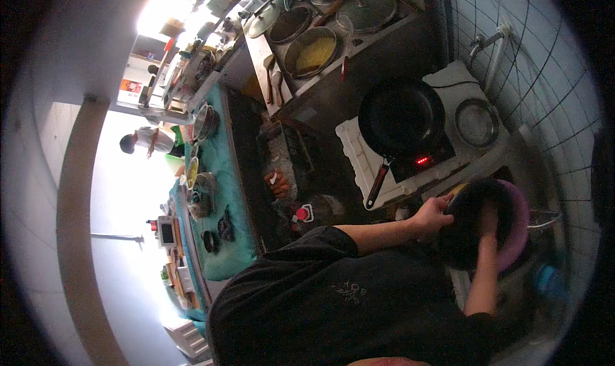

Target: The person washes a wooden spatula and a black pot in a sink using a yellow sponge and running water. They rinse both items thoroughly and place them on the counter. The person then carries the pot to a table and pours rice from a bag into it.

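My left hand [435, 217] grips the near-left rim of a dark round pan or bowl [461, 236], tilted towards me. Into that vessel reaches my right hand [488, 218], blurred and dim, so whether its fingers hold anything is not visible. A pink-purple basin [518, 231] shows behind and to the right of the dark vessel. Just beyond my left fingers is a small patch of something yellow [460, 189]. Ahead, a black frying pan [402, 116] sits on an induction cooker [432, 157] with a lit red display; its handle [378, 185] points back towards me.
The cooker stands on a white board [355, 140], beside a round metal lid or plate [476, 122]. A wall tap [480, 44] juts out beyond. Further off are a pot with yellow food [314, 53] and a red-capped bottle [301, 214]. Another person [153, 139] stands at far left.
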